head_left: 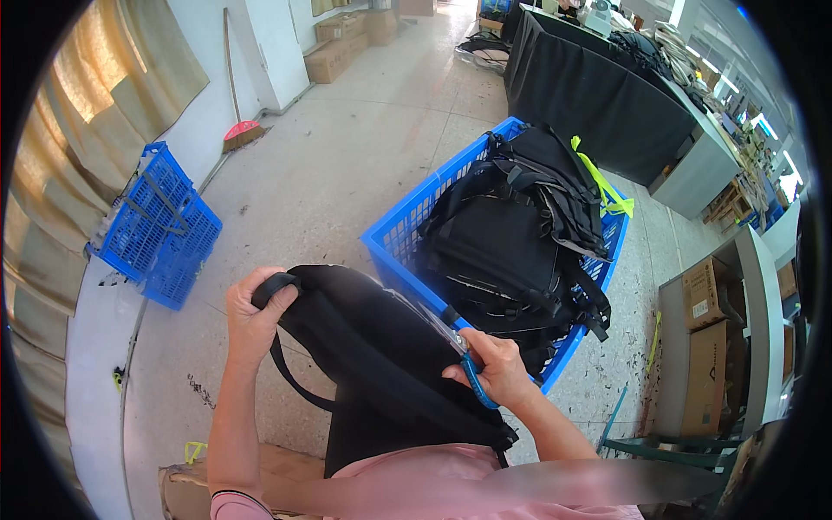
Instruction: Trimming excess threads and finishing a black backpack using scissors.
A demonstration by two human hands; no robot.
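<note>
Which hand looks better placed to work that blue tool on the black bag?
Probably the right hand: it already grips the blue tool at the bag's edge, while the left hand grips the top handle.

A blue crate is sitting on the speckled floor, and black backpacks are lying piled in it. A yellow-green strap is hanging over the top backpack. Two folded blue crates are leaning against the white wall at left, below beige curtains. A broom with a red head is standing against the same wall. Cardboard boxes are lying farther along it. A table draped in black cloth is standing beyond the crate. More boxes are sitting on grey shelving at right.
</note>
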